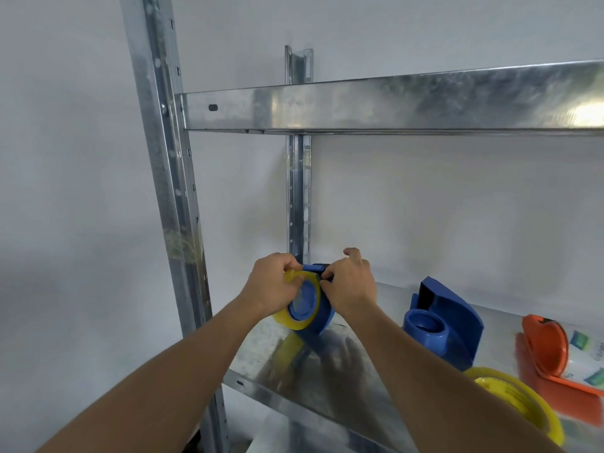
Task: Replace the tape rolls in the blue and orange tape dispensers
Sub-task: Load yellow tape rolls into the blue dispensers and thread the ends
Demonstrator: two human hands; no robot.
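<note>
A blue tape dispenser point(322, 317) is held just above the metal shelf point(287, 364) with a yellow tape roll point(295, 317) seated on its hub. My left hand point(273, 282) grips the top of that roll. My right hand point(351, 282) pinches the dispenser's blue front end, its index finger lifted. A second blue dispenser point(441, 325) lies on the shelf to the right with a bare hub. Another yellow tape roll point(519, 403) lies at the front right. An orange dispenser point(552, 354) sits at the far right edge.
A galvanized upright post point(170, 191) stands at the left and a rear post point(299, 191) behind my hands. An upper shelf beam point(392, 106) crosses overhead. A white labelled pack point(588, 354) lies under the orange dispenser. The wall behind is plain white.
</note>
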